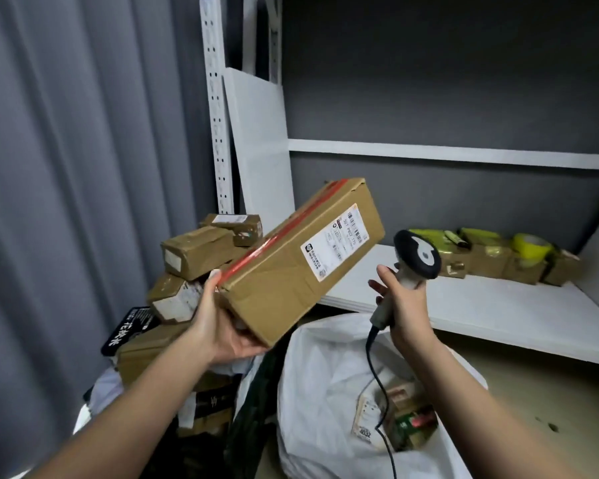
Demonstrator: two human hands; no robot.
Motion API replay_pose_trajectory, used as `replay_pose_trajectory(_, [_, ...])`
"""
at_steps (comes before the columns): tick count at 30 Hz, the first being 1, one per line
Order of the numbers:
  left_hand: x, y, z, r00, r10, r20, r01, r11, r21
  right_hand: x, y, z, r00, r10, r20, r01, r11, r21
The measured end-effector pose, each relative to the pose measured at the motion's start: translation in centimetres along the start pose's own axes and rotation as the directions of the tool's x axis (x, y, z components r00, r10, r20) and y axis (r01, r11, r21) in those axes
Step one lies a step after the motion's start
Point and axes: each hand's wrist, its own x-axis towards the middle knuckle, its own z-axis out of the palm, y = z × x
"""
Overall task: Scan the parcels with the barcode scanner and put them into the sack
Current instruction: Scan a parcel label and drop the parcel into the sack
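Head view: left hand clasped round near end of long cardboard parcel, tilted, label facing up, above white sack. Right hand wrapped round grip of barcode scanner, just beside parcel. Sack open, parcels inside.

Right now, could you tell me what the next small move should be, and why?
Probably swing the barcode scanner in the right hand toward the white label on the long box that the left hand holds tilted: its head seems to face off the label.
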Motion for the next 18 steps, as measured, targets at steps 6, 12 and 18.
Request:
replay_pose_trajectory(6, [0.5,-6.4,1.5,0.979,-0.156,0.128,0.176,0.971,-0.162,0.2,2.4,-1.3,0.997,0.074,0.005,-0.074,0.986,0.147])
replay_pose_trajectory(12, [2.6,-8.8,0.9,0.931,-0.228,0.286,0.285,0.942,-0.175,0.8,3.8,-2.9,0.993,0.067,0.098,-0.072,0.996,0.053])
replay_pose_trajectory(18, [3.2,-9.9,0.8,0.923,-0.249,0.294,0.304,0.939,-0.160,0.8,4.8,-3.5,0.986,0.071,0.149,-0.074,0.997,0.013])
